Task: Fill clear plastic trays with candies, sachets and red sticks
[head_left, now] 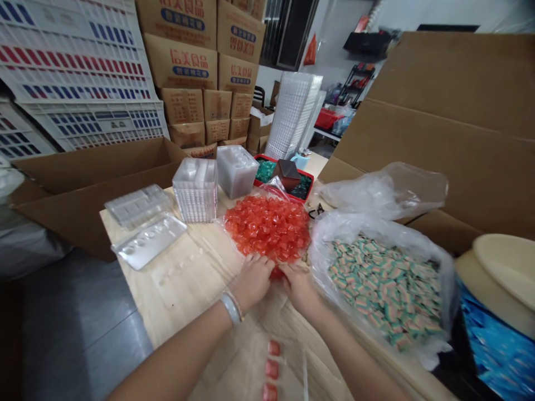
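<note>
Red pieces seem mostly unplaced, heaped mid-frame; three show in the tray, bottom centre. We can't tell what our left hand and right hand grip.

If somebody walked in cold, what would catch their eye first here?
Most likely the heap of bright red pieces in the middle of the wooden table, with the left hand and right hand at its near edge. Next, probably the clear plastic bag to its right, full of striped pieces, and the tall stack of clear trays beyond the heap.
</note>
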Demonstrator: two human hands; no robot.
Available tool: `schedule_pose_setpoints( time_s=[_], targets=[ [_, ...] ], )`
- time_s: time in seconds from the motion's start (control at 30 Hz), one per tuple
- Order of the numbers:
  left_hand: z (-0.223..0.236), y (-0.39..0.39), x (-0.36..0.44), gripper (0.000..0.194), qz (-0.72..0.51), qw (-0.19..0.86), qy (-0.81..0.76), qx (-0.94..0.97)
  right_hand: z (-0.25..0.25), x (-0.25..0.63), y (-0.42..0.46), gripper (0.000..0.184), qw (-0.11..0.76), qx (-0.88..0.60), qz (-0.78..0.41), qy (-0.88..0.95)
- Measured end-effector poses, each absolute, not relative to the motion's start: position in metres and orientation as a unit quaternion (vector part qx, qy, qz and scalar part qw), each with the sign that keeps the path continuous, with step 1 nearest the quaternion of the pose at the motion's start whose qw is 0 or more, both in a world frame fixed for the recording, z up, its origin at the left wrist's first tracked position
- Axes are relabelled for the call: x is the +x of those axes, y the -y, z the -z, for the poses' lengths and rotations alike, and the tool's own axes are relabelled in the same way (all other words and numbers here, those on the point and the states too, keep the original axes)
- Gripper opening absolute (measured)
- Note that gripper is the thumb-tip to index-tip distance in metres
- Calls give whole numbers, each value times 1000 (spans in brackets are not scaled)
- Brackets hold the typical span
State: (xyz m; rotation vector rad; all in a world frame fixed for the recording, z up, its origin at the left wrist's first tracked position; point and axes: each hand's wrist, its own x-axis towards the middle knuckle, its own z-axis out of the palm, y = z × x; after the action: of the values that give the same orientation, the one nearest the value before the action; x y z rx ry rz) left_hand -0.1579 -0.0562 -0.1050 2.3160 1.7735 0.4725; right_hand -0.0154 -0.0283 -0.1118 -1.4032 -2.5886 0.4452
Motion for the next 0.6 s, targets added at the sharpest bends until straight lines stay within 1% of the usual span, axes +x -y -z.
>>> schedule_pose_setpoints(
  time_s=[0.1, 0.2, 0.27, 0.33, 0.43, 0.5, 0.53, 0.57, 0.6],
  targets=[
    [100, 57, -166, 12, -159, 96, -579, 794, 109, -11, 27, 36, 57, -455, -140, 878],
    [97, 55, -167, 5, -181, 116, -568, 795, 105, -13, 28, 26, 21, -448, -98, 888],
    [97, 53, -165, 5, -225, 161, -568, 775, 105, -17, 27, 22, 2, -448, -76, 891],
    [98, 53, -164, 9, -302, 233, -571, 727, 106, -20, 25, 21, 0, -454, -75, 888],
    [94, 53, -167, 17, -452, 356, -583, 573, 108, -23, 20, 21, 14, -470, -93, 877],
    [88, 53, -174, 19, -508, 433, -574, 474, 105, -22, 17, 22, 22, -483, -99, 870],
    [86, 54, -177, 20, -518, 470, -563, 440, 102, -22, 17, 23, 44, -493, -114, 862],
    [84, 55, -180, 20, -522, 506, -546, 416, 98, -22, 17, 24, 86, -504, -149, 846],
    [82, 56, -181, 21, -525, 538, -529, 394, 94, -23, 18, 27, 143, -509, -209, 822]
  ],
)
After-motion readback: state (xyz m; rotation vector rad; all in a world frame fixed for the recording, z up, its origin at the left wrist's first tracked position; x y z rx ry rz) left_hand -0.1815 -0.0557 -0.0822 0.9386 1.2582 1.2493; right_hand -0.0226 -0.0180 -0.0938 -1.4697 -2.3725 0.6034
